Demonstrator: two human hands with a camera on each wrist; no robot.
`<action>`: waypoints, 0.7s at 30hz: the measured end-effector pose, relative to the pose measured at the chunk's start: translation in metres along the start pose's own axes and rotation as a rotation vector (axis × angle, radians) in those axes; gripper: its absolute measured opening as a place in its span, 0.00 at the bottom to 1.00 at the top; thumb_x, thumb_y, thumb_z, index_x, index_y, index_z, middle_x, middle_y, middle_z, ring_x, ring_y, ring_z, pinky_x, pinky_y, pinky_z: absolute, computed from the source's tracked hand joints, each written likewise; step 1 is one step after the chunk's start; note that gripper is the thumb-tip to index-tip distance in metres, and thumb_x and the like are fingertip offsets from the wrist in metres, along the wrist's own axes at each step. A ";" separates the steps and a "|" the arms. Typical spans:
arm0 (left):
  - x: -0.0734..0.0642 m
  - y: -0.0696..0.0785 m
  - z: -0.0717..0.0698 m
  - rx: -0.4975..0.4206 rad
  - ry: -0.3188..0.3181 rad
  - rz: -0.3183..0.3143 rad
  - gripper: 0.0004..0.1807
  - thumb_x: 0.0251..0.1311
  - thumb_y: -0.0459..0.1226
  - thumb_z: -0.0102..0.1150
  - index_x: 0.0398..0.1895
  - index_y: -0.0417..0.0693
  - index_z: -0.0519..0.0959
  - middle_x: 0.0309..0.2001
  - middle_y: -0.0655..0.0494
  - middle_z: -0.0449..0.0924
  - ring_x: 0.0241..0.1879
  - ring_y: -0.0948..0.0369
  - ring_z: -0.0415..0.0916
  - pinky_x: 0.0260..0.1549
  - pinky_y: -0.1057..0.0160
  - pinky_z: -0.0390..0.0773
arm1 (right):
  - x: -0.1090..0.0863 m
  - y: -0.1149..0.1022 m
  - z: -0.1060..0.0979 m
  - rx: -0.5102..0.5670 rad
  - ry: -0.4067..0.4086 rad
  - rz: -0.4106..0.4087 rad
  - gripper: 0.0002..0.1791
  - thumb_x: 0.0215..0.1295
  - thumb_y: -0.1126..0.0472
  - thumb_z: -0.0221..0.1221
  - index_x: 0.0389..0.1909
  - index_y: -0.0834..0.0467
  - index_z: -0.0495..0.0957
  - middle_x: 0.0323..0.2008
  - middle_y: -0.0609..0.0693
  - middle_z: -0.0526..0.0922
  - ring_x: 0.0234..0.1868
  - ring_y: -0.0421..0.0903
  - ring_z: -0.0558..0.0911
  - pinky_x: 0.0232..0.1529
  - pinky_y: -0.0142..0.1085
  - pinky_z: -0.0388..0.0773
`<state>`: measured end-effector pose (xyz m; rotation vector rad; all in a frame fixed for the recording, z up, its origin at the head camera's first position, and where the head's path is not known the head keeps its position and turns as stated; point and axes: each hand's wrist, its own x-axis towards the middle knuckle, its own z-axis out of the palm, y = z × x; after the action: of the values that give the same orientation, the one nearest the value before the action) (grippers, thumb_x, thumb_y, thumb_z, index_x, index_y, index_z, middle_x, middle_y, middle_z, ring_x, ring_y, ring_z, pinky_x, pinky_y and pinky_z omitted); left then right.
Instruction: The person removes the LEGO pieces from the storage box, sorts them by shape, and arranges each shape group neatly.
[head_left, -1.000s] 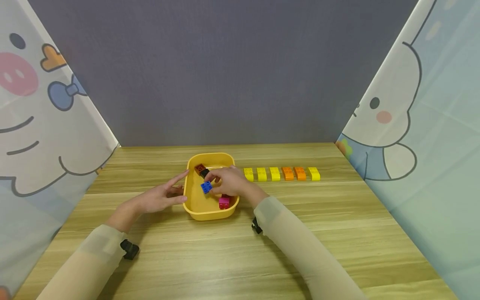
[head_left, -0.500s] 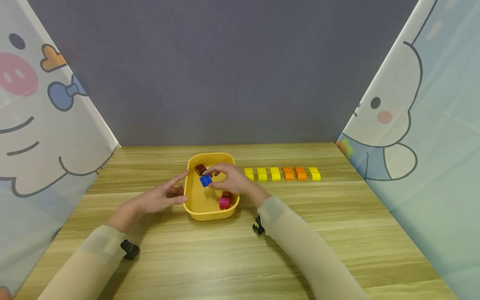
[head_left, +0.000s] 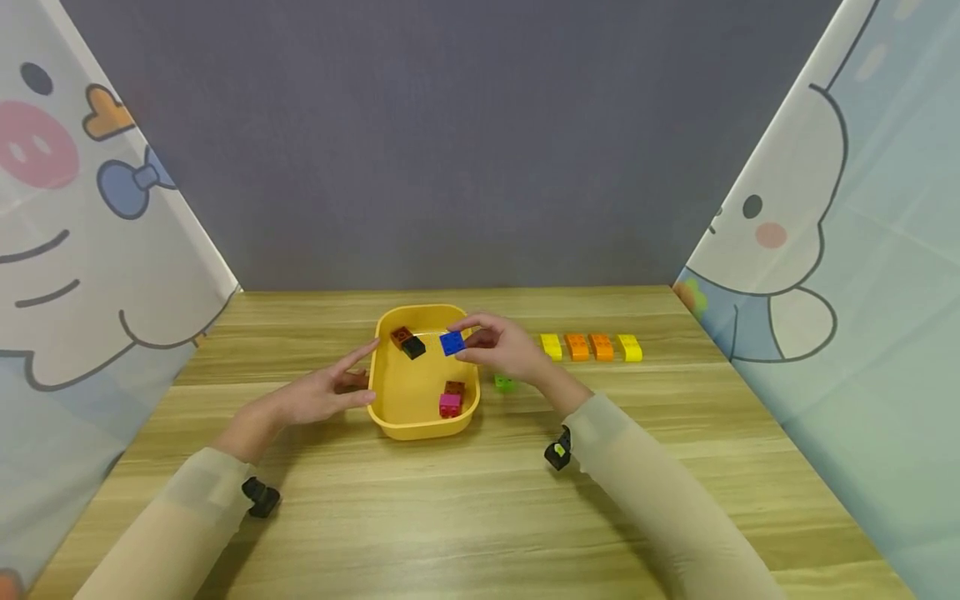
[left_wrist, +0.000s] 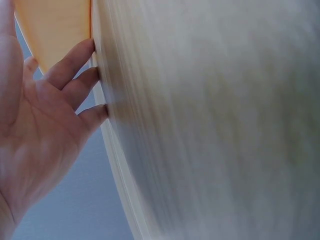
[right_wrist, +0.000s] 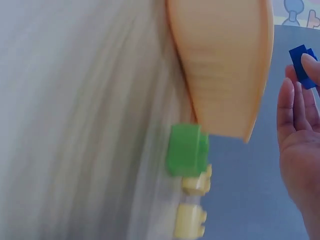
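A blue toy brick (head_left: 452, 342) is pinched between the thumb and fingers of my right hand (head_left: 504, 346), over the right rim of the yellow bin. The right wrist view shows the brick (right_wrist: 299, 65) raised above the rim. My left hand (head_left: 322, 394) rests against the bin's left side with fingers spread; in the left wrist view its fingertips (left_wrist: 89, 76) meet the tabletop. Inside the yellow bin (head_left: 422, 432) lie a brown brick (head_left: 402, 335) and a black brick (head_left: 413, 347) at the back left, with another brown brick (head_left: 454, 388) and a pink brick (head_left: 450, 404) at the front right.
Right of the bin, a row holds a yellow brick (head_left: 551, 347), orange bricks (head_left: 577, 347) and a far yellow brick (head_left: 629, 347). A green brick (head_left: 504, 383) stands nearer the bin, partly behind my right hand. A grey panel (head_left: 457, 167) rises behind the table.
My right hand has lifted the blue brick and carried it rightward from the middle of the bin to its right rim. The black brick is uncovered. My left hand stays put.
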<state>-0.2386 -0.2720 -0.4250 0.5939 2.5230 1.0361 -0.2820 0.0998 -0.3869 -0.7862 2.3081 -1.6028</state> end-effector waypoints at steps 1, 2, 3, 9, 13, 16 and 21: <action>0.000 0.000 0.000 -0.003 0.000 -0.002 0.53 0.79 0.57 0.62 0.93 0.69 0.38 0.78 0.30 0.72 0.77 0.32 0.71 0.73 0.25 0.69 | -0.004 0.002 -0.003 0.013 0.005 0.003 0.24 0.74 0.65 0.70 0.69 0.57 0.82 0.52 0.60 0.91 0.52 0.48 0.90 0.56 0.52 0.90; 0.000 -0.001 0.000 -0.008 0.001 -0.003 0.52 0.79 0.56 0.62 0.92 0.69 0.38 0.78 0.30 0.71 0.77 0.32 0.70 0.73 0.26 0.69 | -0.008 0.003 -0.007 0.025 0.013 0.011 0.24 0.74 0.66 0.70 0.69 0.57 0.82 0.52 0.61 0.91 0.51 0.47 0.90 0.57 0.53 0.90; 0.000 0.000 -0.001 -0.006 -0.001 0.003 0.52 0.79 0.56 0.62 0.93 0.69 0.38 0.78 0.30 0.71 0.77 0.32 0.70 0.73 0.26 0.69 | -0.012 0.005 -0.010 0.041 0.020 0.020 0.24 0.74 0.67 0.70 0.68 0.58 0.82 0.52 0.62 0.91 0.51 0.47 0.90 0.57 0.55 0.90; 0.000 0.000 -0.001 -0.023 -0.012 0.019 0.52 0.80 0.55 0.61 0.93 0.67 0.37 0.79 0.29 0.69 0.77 0.31 0.69 0.72 0.27 0.71 | -0.038 0.018 -0.032 0.116 0.107 0.095 0.24 0.72 0.70 0.71 0.68 0.60 0.82 0.60 0.67 0.86 0.54 0.49 0.88 0.60 0.53 0.89; 0.000 0.002 -0.001 -0.031 -0.014 0.015 0.52 0.80 0.55 0.61 0.93 0.66 0.37 0.79 0.29 0.69 0.77 0.31 0.69 0.72 0.28 0.72 | -0.053 0.024 -0.047 0.107 0.136 0.134 0.26 0.73 0.67 0.71 0.70 0.60 0.81 0.63 0.65 0.84 0.58 0.52 0.86 0.60 0.45 0.89; 0.000 0.003 -0.002 -0.040 -0.015 0.012 0.52 0.80 0.54 0.62 0.93 0.67 0.37 0.79 0.29 0.69 0.78 0.31 0.69 0.71 0.29 0.74 | -0.062 0.028 -0.056 0.061 0.155 0.153 0.26 0.73 0.65 0.71 0.70 0.59 0.81 0.67 0.60 0.83 0.56 0.49 0.87 0.57 0.37 0.88; 0.000 0.002 -0.001 -0.041 -0.020 0.027 0.53 0.81 0.53 0.62 0.93 0.64 0.37 0.78 0.27 0.69 0.77 0.30 0.69 0.69 0.30 0.76 | -0.072 0.039 -0.067 0.039 0.165 0.187 0.26 0.74 0.63 0.71 0.71 0.58 0.81 0.73 0.57 0.80 0.60 0.48 0.88 0.59 0.37 0.87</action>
<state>-0.2387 -0.2713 -0.4234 0.6257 2.4772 1.0832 -0.2650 0.2023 -0.4054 -0.4290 2.3718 -1.6785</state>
